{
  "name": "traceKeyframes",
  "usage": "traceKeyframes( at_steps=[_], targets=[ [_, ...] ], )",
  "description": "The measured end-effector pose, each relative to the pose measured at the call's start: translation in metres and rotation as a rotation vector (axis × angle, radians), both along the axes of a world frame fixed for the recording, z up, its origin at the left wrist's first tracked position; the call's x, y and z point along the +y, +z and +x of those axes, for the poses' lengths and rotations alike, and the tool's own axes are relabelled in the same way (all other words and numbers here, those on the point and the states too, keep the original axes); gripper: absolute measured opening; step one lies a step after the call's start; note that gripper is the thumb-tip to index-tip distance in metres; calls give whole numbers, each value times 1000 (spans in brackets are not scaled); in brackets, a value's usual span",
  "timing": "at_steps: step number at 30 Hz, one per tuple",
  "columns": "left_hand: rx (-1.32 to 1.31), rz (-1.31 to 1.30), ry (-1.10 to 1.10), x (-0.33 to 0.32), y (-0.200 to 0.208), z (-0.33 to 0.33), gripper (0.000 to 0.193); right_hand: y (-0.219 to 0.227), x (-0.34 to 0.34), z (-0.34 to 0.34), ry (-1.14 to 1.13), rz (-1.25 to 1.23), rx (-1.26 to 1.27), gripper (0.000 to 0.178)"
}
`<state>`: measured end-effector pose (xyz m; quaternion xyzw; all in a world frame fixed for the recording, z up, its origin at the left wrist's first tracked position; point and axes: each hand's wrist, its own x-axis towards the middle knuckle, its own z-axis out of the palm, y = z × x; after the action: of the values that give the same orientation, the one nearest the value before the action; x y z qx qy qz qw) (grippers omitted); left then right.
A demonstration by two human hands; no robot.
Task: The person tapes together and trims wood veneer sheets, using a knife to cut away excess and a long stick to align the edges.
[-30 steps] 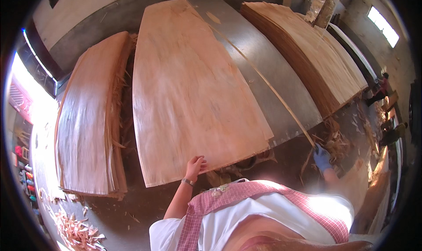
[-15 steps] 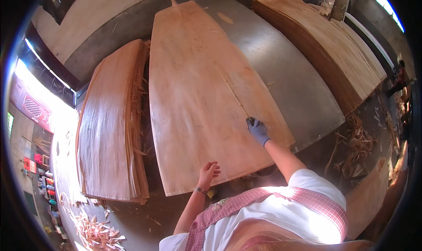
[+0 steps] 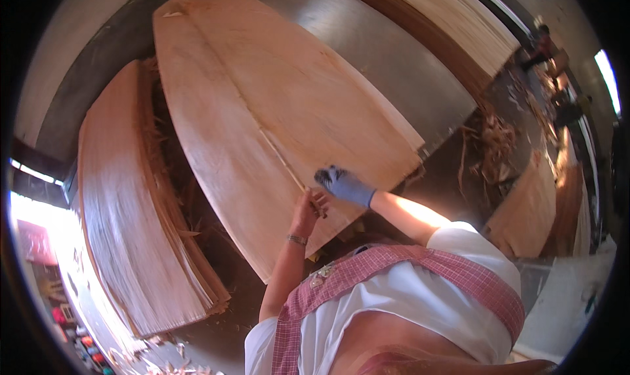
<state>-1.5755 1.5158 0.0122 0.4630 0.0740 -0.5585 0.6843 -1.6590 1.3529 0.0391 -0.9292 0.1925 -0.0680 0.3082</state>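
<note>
A large sheet of pale wood veneer [image 3: 216, 171] lies before me, on top of other sheets. A thin wooden stick [image 3: 279, 155] slants across it, its near end at my left hand [image 3: 310, 214]. The bare fingers of that hand are closed on this end, and a bracelet circles the wrist. Just to the right, my right hand [image 3: 348, 186] wears a blue-grey glove with dark fingertips. It hovers over the sheet's near part, fingers loosely bent and apart from the stick, with nothing seen in them.
A tall veneer stack [image 3: 121, 204] stands on the left, another stack [image 3: 453, 20] at the far right. Between the middle sheet and the right stack shows a grey metal surface [image 3: 387, 53]. Wood shavings [image 3: 495, 138] lie on the right. A person [image 3: 541, 46] is in the right background.
My right hand has let go of the stick and moved left. My left hand has closed on the stick's near end. The view has turned, tilting the sheet leftward.
</note>
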Motion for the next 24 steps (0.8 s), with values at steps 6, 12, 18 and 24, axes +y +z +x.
traceKeyframes(
  at_steps=[6,12,18,24],
  targets=[
    [-205,230,119,11,-12,-14,31,-28,-119,-36,-715,-601,327,50],
    [-390,376,274,64,-5,-66,26,-40,-131,-41,-511,-463,411,37],
    [-497,392,388,105,-28,-85,21,1,-107,-8,-402,-87,64,38],
    [-500,465,240,127,-9,-79,28,87,-21,67,-181,799,-67,54]
  ],
)
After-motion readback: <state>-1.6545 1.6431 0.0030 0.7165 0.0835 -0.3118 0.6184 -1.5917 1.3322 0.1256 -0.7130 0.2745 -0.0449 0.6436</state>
